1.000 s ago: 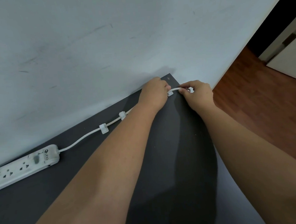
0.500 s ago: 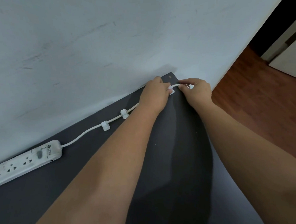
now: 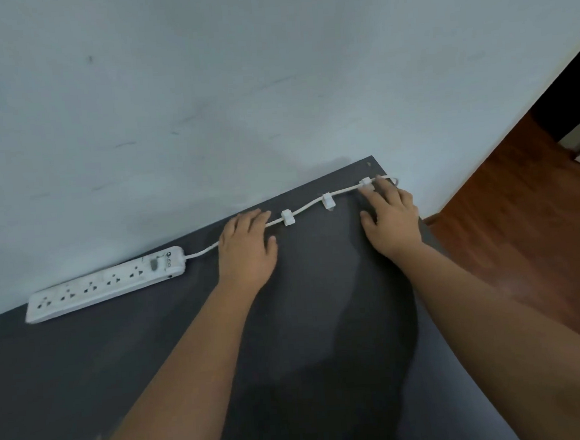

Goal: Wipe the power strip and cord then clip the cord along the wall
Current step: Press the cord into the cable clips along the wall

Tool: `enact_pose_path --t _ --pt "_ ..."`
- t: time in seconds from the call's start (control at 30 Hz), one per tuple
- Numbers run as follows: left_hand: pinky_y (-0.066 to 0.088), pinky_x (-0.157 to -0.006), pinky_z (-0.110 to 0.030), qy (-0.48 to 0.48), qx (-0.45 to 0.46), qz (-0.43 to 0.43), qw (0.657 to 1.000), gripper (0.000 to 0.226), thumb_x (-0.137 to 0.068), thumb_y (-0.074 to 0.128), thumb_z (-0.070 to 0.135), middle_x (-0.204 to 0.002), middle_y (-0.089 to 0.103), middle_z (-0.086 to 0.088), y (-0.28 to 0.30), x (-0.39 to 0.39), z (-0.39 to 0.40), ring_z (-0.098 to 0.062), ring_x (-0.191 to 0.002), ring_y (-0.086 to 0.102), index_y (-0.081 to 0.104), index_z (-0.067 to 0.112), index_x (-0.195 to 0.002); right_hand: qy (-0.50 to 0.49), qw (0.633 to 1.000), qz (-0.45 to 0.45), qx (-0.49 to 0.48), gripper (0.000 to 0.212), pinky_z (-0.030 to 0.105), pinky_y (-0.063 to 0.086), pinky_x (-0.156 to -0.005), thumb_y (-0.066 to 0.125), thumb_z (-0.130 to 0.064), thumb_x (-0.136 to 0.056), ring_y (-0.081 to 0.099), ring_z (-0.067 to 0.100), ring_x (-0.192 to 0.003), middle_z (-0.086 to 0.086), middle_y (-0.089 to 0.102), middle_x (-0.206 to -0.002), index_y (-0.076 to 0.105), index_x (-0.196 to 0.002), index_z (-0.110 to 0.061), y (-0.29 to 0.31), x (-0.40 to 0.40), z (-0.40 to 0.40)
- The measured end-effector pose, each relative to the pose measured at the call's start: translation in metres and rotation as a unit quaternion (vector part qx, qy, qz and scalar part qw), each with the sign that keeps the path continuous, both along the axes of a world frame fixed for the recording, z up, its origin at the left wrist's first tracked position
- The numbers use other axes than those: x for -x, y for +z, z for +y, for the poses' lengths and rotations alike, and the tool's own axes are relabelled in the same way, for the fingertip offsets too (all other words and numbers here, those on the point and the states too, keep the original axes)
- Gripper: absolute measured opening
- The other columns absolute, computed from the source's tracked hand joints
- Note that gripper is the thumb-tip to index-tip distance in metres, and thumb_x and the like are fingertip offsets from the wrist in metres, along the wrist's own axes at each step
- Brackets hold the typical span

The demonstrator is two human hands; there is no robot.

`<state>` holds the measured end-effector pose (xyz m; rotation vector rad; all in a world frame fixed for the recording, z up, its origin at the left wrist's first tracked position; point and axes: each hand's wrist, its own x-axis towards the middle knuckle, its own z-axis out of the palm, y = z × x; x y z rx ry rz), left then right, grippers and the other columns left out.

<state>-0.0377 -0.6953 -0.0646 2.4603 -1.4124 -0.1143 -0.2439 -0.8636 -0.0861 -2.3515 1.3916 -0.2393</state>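
— Down on the dark mat (image 3: 127, 361), close to the wall (image 3: 205, 105): left hand (image 3: 246, 247) flat, palm down, fingers loosely spread, lying over the cord (image 3: 306, 207) just past the strip end. Gripping nothing.

— And over to the right?

— Right hand (image 3: 389, 218) open too, fingers extended, fingertips (image 3: 380, 182) touching the cord beside the far clip (image 3: 365, 181). No grasp, only contact.

— Between the hands?

— Two more white clips, near clip (image 3: 287, 217) and middle clip (image 3: 328, 200), both seated on the mat with the cord threaded through, sagging slightly between them.

— Further out?

— White power strip (image 3: 106, 284) lying flat at the left, sockets up, alongside the wall's foot. Beyond the mat's right edge, reddish wood floor (image 3: 522, 231).
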Motion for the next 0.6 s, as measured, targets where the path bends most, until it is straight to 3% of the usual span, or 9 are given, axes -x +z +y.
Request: enact_pose_path --t 0.2,0.37,0.47,0.6 --pt "0.038 -0.106 -0.047 0.103 -0.018 -0.045 0.993 0.04 -0.088 0.059 0.021 -0.134 0.057 -0.009 -0.014 -0.065 0.092 -0.034 -0.122 0.051 0.06 0.016 -0.128 -0.004 1.0 0.015 -0.025 0.048 0.048 0.018 -0.116 0.045 -0.034 -0.096 0.018 0.031 -0.143 -0.001 0.012 -0.161 0.038 -0.143 -0.031 0.002 -0.02 0.027" --pt "0.039 -0.109 -0.043 0.1 0.034 -0.007 0.994 0.049 -0.086 0.053 -0.006 -0.14 0.052 -0.011 -0.022 -0.086 0.114 -0.033 -0.127 0.048 0.06 0.014 -0.13 0.002 1.0 0.02 -0.006 0.044 0.046 0.018 -0.117 0.04 -0.035 -0.097 0.02 0.029 -0.143 0.002 0.021 -0.159 0.041 -0.141 -0.028 -0.004 -0.03 0.044" --pt "0.035 -0.111 -0.035 0.133 0.029 0.011 0.991 0.044 -0.092 0.052 0.002 -0.142 0.052 -0.003 -0.021 -0.091 0.114 -0.025 -0.132 0.044 0.059 0.021 -0.131 -0.004 1.0 0.021 0.002 0.043 0.046 0.019 -0.116 0.04 -0.036 -0.097 0.021 0.029 -0.143 0.003 0.026 -0.157 0.043 -0.14 -0.027 -0.005 -0.03 0.044" --pt "0.04 -0.105 -0.037 0.136 0.038 0.002 0.99 0.042 -0.089 0.055 -0.001 -0.136 0.057 -0.006 -0.021 -0.1 0.112 -0.031 -0.126 0.047 0.064 0.018 -0.126 -0.002 1.0 0.022 0.007 0.043 0.047 0.021 -0.115 0.042 -0.035 -0.097 0.023 0.029 -0.142 0.005 0.03 -0.155 0.043 -0.139 -0.027 -0.004 -0.031 0.043"
